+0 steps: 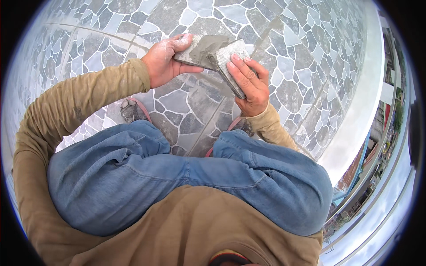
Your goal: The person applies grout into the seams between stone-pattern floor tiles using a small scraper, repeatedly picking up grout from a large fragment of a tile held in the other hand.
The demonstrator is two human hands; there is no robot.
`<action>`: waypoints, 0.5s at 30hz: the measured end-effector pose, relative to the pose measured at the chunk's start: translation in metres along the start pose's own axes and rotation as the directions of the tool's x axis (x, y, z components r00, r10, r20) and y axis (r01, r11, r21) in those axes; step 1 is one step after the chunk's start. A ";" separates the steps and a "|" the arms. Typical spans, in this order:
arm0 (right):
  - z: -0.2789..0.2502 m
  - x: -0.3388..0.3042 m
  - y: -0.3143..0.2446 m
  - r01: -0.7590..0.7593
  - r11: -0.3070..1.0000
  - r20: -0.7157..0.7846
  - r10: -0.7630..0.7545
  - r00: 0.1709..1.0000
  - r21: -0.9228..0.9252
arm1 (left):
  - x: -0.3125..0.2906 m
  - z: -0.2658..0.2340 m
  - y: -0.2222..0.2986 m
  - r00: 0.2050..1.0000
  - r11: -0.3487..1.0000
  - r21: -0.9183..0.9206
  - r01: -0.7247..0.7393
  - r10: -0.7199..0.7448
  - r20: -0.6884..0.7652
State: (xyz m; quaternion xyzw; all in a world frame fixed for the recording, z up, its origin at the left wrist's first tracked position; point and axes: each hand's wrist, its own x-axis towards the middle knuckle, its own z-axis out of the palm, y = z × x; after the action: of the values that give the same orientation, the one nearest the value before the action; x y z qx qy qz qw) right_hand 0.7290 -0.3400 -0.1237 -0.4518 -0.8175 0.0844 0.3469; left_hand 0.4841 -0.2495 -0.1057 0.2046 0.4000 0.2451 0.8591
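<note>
My left hand (165, 61) grips the left end of a flat grey tile piece (186, 56), thumb on top and fingers below. A patch of wet grey mortar (207, 45) is smeared over that piece's upper face. In my right hand (254, 88) is a second tile piece (222, 55), tilted, with a pale textured face under my fingers. Its upper left edge touches or overlaps the mortar; the exact contact is hidden. Both pieces are held above the floor, in front of my knees. Pale dust marks my fingers.
I squat on a floor (195, 102) with a grey stone pattern and straight joints. My left shoe (132, 111) shows beyond my knee; the right one is partly hidden. Along the right runs a white ledge (370, 95), with buildings and sky beyond it.
</note>
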 end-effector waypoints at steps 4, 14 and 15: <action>-0.012 -0.001 0.023 -0.073 0.995 0.054 0.077 0.996 -0.066 | 0.002 -0.014 0.017 0.999 0.999 0.026 -0.024 0.023 0.046; -0.030 0.014 0.011 -0.463 0.061 0.265 0.751 0.605 0.884 | 0.016 -0.012 0.026 0.996 0.995 0.093 -0.038 0.045 -0.077; -0.030 0.017 0.007 -0.450 0.092 0.241 0.742 0.626 0.888 | 0.016 -0.012 0.023 0.995 0.996 0.083 -0.022 0.031 -0.100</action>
State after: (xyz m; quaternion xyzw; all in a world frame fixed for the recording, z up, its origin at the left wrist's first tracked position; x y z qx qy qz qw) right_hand 0.7478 -0.3278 -0.0961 -0.4895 -0.3157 0.5791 0.5704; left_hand 0.4781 -0.2196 -0.1094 0.2322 0.4500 0.2500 0.8253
